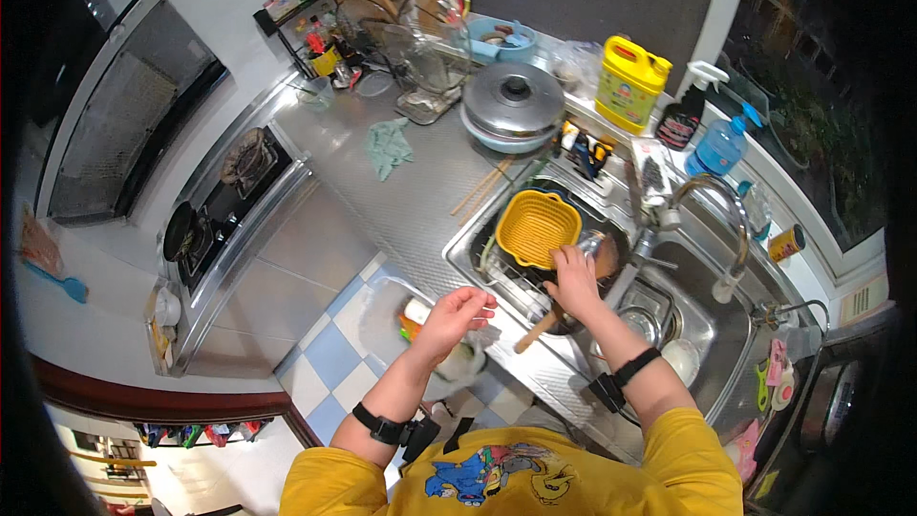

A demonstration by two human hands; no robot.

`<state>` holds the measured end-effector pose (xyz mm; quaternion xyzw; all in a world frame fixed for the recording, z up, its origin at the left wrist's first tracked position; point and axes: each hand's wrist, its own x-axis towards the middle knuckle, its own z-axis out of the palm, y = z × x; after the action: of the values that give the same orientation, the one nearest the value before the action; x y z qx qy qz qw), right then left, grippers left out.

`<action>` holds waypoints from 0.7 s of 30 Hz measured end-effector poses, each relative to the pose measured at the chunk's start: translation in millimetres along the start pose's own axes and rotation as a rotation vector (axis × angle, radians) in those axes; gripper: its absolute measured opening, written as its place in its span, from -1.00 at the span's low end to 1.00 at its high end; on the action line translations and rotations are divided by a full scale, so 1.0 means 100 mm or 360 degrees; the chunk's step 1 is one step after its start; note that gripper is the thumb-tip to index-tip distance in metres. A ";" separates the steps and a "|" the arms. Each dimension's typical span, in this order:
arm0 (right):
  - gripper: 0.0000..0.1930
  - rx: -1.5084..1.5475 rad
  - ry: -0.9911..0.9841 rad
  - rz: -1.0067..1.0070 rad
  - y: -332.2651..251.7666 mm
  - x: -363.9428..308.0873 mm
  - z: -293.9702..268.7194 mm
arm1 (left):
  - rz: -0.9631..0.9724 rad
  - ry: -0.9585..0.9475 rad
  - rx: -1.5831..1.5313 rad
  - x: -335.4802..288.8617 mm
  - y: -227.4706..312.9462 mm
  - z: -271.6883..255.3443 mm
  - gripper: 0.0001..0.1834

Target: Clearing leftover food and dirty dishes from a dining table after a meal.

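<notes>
Your right hand (pixel 576 282) is at the near right corner of the basket (pixel 538 227), over the left basin (pixel 457 247); your left hand (pixel 458 323) is left, nearer you. The right basin (pixel 714 317) lies beyond your right hand's right. Behind the basket stands the pot (pixel 514 101), the cloth (pixel 389 147) left of it, the jug (pixel 630 91) right, on the sill.

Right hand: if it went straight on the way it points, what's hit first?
Likely the near rim of the yellow basket; the right hand may already touch it, depth is unclear.
</notes>
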<state>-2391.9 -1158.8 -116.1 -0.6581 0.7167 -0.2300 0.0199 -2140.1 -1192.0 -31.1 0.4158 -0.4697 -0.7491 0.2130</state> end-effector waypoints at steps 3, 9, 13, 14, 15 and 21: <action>-0.65 -0.0423 -0.0414 0.0229 -0.12 0.26 0.51 | 0.0135 -0.0105 0.0043 -0.32 0.33 -0.54 -0.74; -0.91 -0.0342 0.0393 0.0394 -0.44 0.53 0.54 | 0.0276 -0.0040 0.0131 -0.60 0.70 -2.14 -0.75; -0.90 0.0322 0.0585 0.0946 -0.53 0.61 0.28 | 0.0243 0.0003 0.0147 -0.43 0.93 -2.81 -0.76; -0.88 0.0751 0.0671 0.1185 -0.43 0.57 0.24 | 0.0223 0.0009 0.0136 -0.32 0.97 -2.89 -0.74; -0.87 0.1190 0.0769 0.1403 -0.33 0.51 0.21 | 0.0203 0.0012 0.0127 -0.20 1.01 -2.94 -0.73; -0.75 0.2610 0.1096 0.2325 -0.59 0.62 0.01 | 0.0098 -0.0183 0.0214 0.57 1.26 -3.13 -0.74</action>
<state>-2344.7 -1219.5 -79.5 0.2228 0.5294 -0.7283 0.3736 -1923.8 -1455.9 -10.7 0.3708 -0.5429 -0.7317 0.1801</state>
